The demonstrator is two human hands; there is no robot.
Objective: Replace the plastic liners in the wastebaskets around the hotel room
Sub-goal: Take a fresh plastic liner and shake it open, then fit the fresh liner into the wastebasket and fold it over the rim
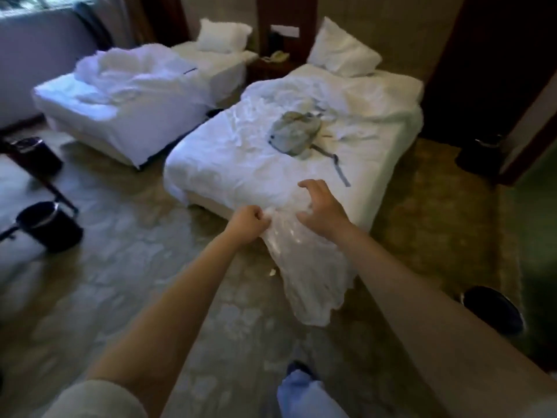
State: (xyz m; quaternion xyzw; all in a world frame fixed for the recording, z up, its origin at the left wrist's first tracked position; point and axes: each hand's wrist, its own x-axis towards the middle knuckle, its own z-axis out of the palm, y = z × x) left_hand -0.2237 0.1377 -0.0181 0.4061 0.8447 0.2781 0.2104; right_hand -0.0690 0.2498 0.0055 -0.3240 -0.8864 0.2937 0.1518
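At far left on the carpet stands a black wastebasket [49, 226], well apart from the hands. Near the middle, the left hand [247, 224] is curled into a fist, pinching the top edge of a clear plastic liner [307, 276]. The liner hangs in the air before the foot of the nearer bed [376, 164]. Just right, the right hand [322, 206] holds its fingers spread and bent over the liner's top; whether they touch it, I cannot tell.
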